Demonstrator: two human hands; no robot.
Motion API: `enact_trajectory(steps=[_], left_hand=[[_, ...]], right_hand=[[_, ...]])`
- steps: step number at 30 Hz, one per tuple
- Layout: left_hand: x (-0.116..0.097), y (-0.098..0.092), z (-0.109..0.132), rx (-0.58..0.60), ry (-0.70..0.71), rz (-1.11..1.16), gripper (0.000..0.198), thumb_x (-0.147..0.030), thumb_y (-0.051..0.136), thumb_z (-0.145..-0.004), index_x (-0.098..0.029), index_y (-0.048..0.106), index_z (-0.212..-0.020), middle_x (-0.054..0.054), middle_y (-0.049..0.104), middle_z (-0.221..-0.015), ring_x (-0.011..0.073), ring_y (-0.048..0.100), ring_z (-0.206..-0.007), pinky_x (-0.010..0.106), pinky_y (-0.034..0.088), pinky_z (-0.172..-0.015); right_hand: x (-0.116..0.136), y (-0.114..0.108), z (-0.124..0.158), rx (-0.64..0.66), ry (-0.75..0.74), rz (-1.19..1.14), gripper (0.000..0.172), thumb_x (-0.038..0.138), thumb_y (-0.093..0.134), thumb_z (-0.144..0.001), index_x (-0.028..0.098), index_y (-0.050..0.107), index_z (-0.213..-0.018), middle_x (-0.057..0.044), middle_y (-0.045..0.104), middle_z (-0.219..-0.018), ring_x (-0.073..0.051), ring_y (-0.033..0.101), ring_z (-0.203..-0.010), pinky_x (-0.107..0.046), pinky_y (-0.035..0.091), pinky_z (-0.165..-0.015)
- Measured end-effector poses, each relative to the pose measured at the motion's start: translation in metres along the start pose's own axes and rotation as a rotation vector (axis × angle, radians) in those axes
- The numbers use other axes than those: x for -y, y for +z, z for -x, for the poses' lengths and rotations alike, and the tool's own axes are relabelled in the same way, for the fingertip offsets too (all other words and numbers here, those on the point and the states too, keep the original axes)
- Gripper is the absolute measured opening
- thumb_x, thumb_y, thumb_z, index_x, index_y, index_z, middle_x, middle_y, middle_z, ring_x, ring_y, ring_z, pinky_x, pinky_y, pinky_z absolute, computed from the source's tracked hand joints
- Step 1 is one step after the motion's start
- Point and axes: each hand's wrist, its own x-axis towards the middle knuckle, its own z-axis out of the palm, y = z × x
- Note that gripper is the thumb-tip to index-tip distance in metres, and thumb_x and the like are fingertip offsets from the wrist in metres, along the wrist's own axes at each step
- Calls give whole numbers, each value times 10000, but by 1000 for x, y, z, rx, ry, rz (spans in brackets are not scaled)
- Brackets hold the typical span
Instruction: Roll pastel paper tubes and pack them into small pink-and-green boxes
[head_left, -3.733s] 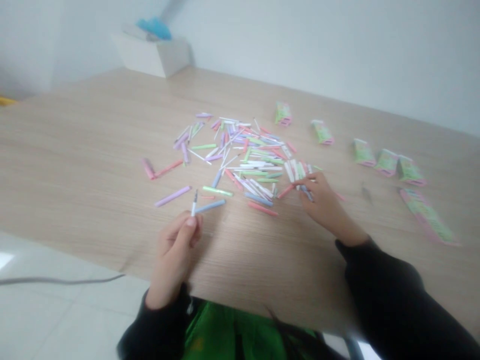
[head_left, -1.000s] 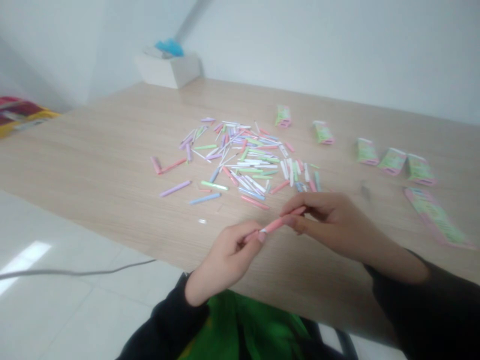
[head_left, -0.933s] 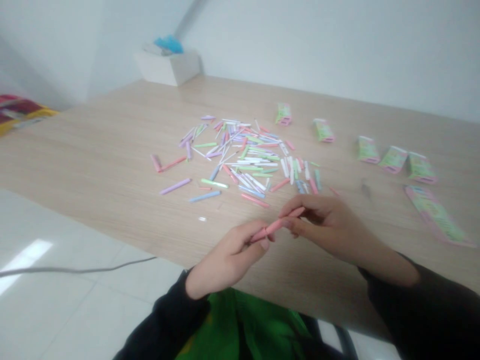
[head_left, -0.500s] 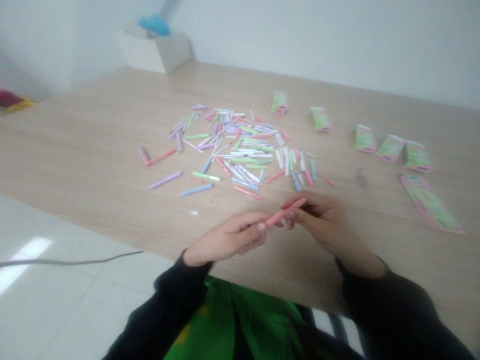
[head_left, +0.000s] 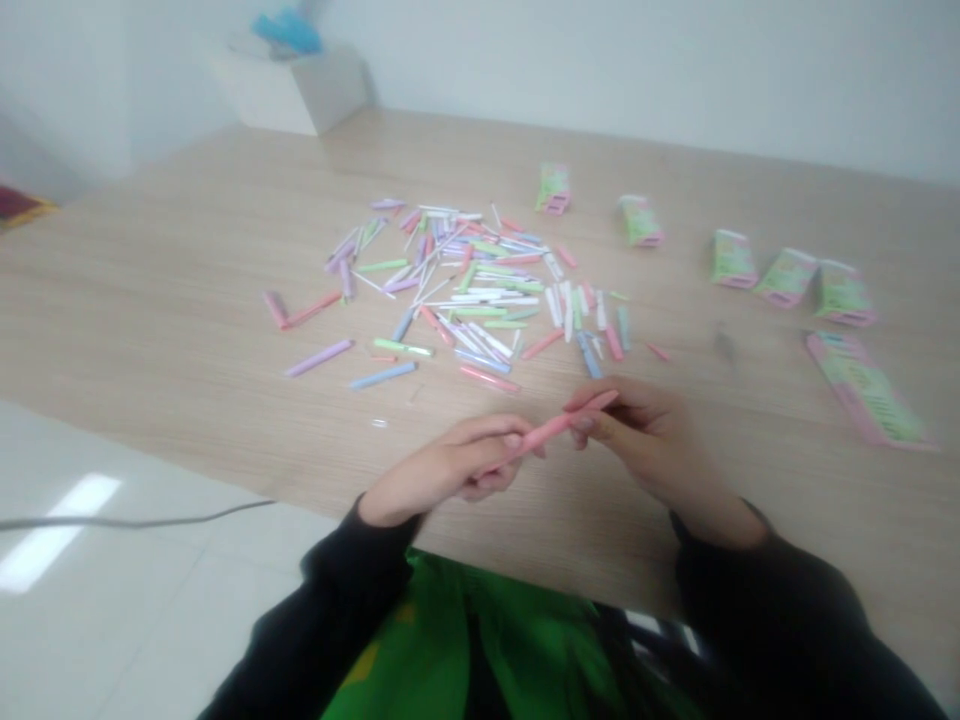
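A slim pink pen [head_left: 548, 430] slants up to the right between my two hands, in front of the scattered pieces. My left hand [head_left: 469, 460] is closed around its lower left part. The fingers of my right hand [head_left: 636, 425] pinch its upper right end, and the tip sticks out past them. Beyond the hands lies a loose spread of pen parts [head_left: 480, 313] in pink, green, purple, blue and white, with thin white rods among them. Closest to my hands is a pink barrel [head_left: 489, 379] lying flat on the table.
Several small green and pink packets [head_left: 733, 260] stand along the right and back of the wooden table [head_left: 187, 230]. A flat packet [head_left: 868, 392] lies at the right. At the back left is a white box [head_left: 304, 95] with blue material on top. A cable [head_left: 150, 520] runs over the floor.
My left hand has shifted a little left, and more of the pink pen shows between my hands. My right hand keeps its pinch. The whole view has tilted slightly.
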Motion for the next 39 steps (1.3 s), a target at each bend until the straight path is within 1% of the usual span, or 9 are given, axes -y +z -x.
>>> enact_trajectory(steps=[4, 10, 15, 17, 21, 25, 27, 33, 39], left_hand=[[2, -1, -1, -15, 0, 42, 445, -482, 458, -1025, -106, 693, -985, -50, 383, -627, 71, 269, -490, 236, 177, -439], [4, 0, -3, -249, 58, -104, 319, -422, 766, -857, -150, 719, -1015, -56, 466, -638, 63, 316, -512, 227, 187, -461], [6, 1, -4, -274, 63, -84, 440, -515, 555, -978, -123, 752, -945, -36, 469, -650, 76, 311, -516, 254, 208, -495], [5, 1, -3, -282, 63, -155, 435, -498, 554, -987, -119, 743, -887, -41, 441, -628, 87, 326, -545, 260, 227, -528], [-2, -1, -1, -198, 48, -172, 312, -439, 618, -968, -144, 701, -915, -44, 440, -657, 106, 369, -626, 263, 270, -600], [-7, 1, 1, 20, -95, -120, 332, -413, 496, -1028, -151, 698, -1050, 29, 595, -869, 121, 409, -701, 269, 334, -652], [-6, 2, 0, 45, -96, -106, 335, -405, 481, -1033, -142, 688, -1022, 41, 603, -879, 119, 410, -695, 264, 337, -641], [-6, 9, -4, -45, 12, -145, 303, -460, 509, -1022, -183, 554, -908, -46, 443, -694, 94, 341, -554, 236, 257, -504], [-7, 17, -3, -254, 198, -537, 252, -349, 502, -1030, -169, 621, -902, -6, 537, -791, 152, 510, -780, 280, 401, -728]], right_hand=[[-5, -3, 1, -42, 3, 11, 206, 459, 804, -833, 255, 774, -843, 12, 689, -634, -144, 654, -579, -269, 556, -565], [-7, -2, 4, -43, -8, 49, 209, 482, 800, -835, 277, 786, -871, 4, 705, -673, -157, 662, -618, -289, 571, -594], [-5, 2, 4, -67, -4, 78, 191, 459, 801, -837, 271, 766, -830, 16, 694, -667, -146, 650, -613, -279, 556, -599], [-5, 3, 4, -64, -20, 55, 167, 433, 797, -847, 271, 762, -823, 23, 689, -665, -135, 642, -608, -265, 546, -593], [-5, 4, 5, -66, -36, 83, 135, 400, 801, -846, 272, 762, -825, 25, 675, -658, -134, 623, -607, -265, 527, -591], [-3, 4, 4, -55, -13, 96, 178, 418, 810, -831, 263, 745, -775, 21, 670, -662, -134, 612, -609, -264, 509, -578], [-1, 5, 3, -58, -4, 56, 203, 426, 826, -815, 253, 737, -758, 24, 668, -647, -127, 610, -591, -257, 512, -568], [-2, 5, 2, -118, -81, -5, 246, 469, 822, -817, 241, 741, -777, 26, 670, -622, -122, 615, -557, -246, 511, -528], [-4, 8, 3, -102, -118, -23, 152, 359, 838, -828, 247, 747, -780, 43, 667, -620, -98, 610, -551, -205, 478, -503]])
